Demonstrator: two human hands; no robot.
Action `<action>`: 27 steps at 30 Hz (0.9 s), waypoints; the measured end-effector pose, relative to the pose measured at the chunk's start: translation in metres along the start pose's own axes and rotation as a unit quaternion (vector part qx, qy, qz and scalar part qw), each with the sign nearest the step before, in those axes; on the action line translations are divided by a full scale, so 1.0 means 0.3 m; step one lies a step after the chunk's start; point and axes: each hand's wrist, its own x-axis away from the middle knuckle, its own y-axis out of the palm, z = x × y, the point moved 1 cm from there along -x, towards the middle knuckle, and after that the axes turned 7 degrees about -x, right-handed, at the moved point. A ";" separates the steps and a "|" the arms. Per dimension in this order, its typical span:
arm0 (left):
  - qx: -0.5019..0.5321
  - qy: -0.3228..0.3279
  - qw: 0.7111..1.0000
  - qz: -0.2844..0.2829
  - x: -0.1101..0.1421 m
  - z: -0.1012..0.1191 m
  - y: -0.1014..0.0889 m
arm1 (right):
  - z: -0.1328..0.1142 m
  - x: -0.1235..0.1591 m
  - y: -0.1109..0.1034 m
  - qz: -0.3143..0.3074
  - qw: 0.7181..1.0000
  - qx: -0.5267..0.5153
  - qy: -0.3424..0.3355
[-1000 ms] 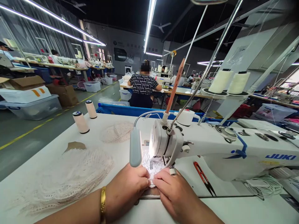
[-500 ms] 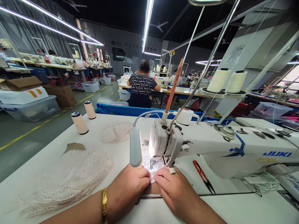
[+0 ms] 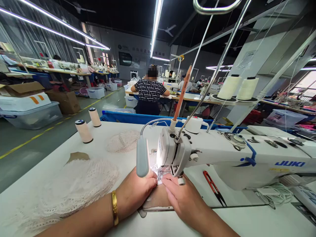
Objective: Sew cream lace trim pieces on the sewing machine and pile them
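Note:
A strip of white lace [image 3: 153, 162] lies under the needle area of a white sewing machine [image 3: 170, 148], lit by a small grey lamp [image 3: 142, 158]. My left hand [image 3: 138, 188] is closed, thumb and fingertips pinching the lace's near edge on the left. Opposite it, my right hand [image 3: 182, 194] presses bent fingers on the same edge, close beside the presser foot. Its fingertips are almost touching the left ones. A brownish plate [image 3: 159, 197] shows between the hands. To the left lies a heap of cream lace pieces [image 3: 81, 184], with a smaller lace piece [image 3: 123, 141] behind it.
Red-handled thread snips [image 3: 214, 188] lie right of my right hand. Two peach thread cones [image 3: 84, 131] stand at the table's far left. A pencil [image 3: 182, 93] sticks up from the machine head. Coiled cable [image 3: 275, 196] lies at right. A co-worker [image 3: 150, 90] sits ahead, back turned.
Both hands have moved forward toward the needle with the lace. Its near edge now sits close to the presser foot, and more of the brownish plate shows.

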 end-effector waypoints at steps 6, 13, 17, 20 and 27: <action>-0.002 -0.002 1.000 0.011 -0.011 -0.003 0.000 | -0.004 -0.004 -0.002 0.031 0.999 0.014 -0.003; -0.015 0.005 1.000 0.011 -0.007 -0.003 0.005 | -0.011 -0.010 -0.010 0.025 1.000 0.015 -0.008; -0.026 0.006 1.000 0.010 -0.004 -0.004 0.008 | -0.012 -0.011 -0.011 0.022 1.000 0.012 0.002; -0.025 0.005 1.000 0.010 -0.003 -0.004 0.010 | -0.013 -0.013 -0.010 0.030 1.000 0.007 -0.001; -0.028 -0.051 0.998 -0.018 0.011 -0.021 0.003 | -0.008 -0.012 -0.014 0.030 0.999 0.020 0.004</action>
